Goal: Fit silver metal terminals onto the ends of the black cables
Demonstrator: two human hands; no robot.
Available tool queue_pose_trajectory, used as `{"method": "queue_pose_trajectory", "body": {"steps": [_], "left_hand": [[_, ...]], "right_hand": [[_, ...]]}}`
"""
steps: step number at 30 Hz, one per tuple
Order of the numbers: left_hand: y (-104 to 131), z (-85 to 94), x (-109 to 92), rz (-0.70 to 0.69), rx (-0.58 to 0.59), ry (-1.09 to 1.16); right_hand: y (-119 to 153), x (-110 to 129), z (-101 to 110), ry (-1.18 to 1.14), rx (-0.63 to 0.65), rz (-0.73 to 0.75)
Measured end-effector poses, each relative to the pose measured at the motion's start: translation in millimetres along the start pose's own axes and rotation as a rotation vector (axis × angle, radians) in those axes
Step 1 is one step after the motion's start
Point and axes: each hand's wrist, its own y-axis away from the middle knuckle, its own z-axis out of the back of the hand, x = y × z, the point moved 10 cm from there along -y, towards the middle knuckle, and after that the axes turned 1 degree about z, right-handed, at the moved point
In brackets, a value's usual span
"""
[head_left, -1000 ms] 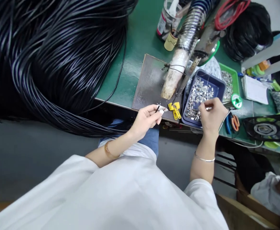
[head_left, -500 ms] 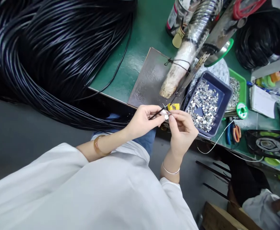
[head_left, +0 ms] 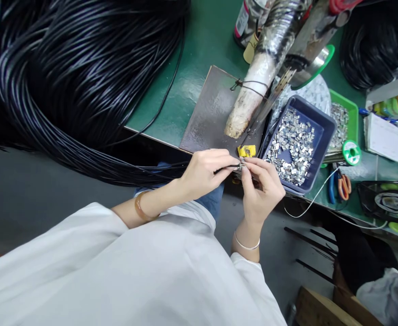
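Note:
My left hand (head_left: 206, 170) is closed on a thin black cable (head_left: 232, 166), with its end pointing right. My right hand (head_left: 262, 188) pinches a small silvery metal part (head_left: 242, 164) at that cable end. Fingertips of both hands nearly meet there, so how far the part and cable are joined is hidden. Just beyond the fingers lies a yellow block (head_left: 247, 151) with a dark mark, probably a sponge. To the right, a dark blue tray (head_left: 322, 129) holds many similar small metal parts. A large bundle of black cables (head_left: 83, 72) fills the left side.
A brown board (head_left: 206, 117) lies on the green table (head_left: 158, 108). Above it slants a wrapped duct (head_left: 249, 97). Farther right are a green tray (head_left: 353, 118), a solder spool (head_left: 351, 153), orange-handled pliers (head_left: 344, 186) and a small fan (head_left: 387, 202). Another person sits at lower right.
The cable has turned from slanting upward to nearly level, and its end now sits at the metal part between my fingertips. The left fingers have straightened over it. The view has shifted slightly.

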Motion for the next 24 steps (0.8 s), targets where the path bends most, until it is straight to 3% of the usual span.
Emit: {"method": "queue_pose_trajectory", "body": {"steps": [3,6,8,10,13,15,17,21,24], "left_hand": [[1,-7.4,-1,-0.059,0.059,-0.205],[3,-11.5,1,-0.027,0.068,-0.196],[4,-10.6,6,0.078,0.039,-0.011],[6,-15.5,17,0.257,0.039,0.311],[13,-38.0,27,0.545,0.144,0.808],[17,-46.3,29,0.665,0.195,0.966],[17,-44.1,35,0.714,0.169,0.983],[12,-29.1,46,0.678,0.014,0.921],[10,-26.8,48,0.653,-0.013,0.898]], "right_hand": [[1,7,-2,0.111,0.043,0.085],[2,2,-3,0.063,0.032,0.033],[4,-8,-3,-0.048,-0.020,-0.073],[8,-19,-6,-0.199,-0.065,-0.188],[12,-31,-16,-0.391,-0.076,-0.288],[12,-33,-20,-0.426,-0.079,-0.297],[12,-30,-12,-0.362,-0.147,-0.259],[12,-7,17,-0.210,-0.342,-0.062],[12,7,16,-0.182,-0.272,0.030]]}}
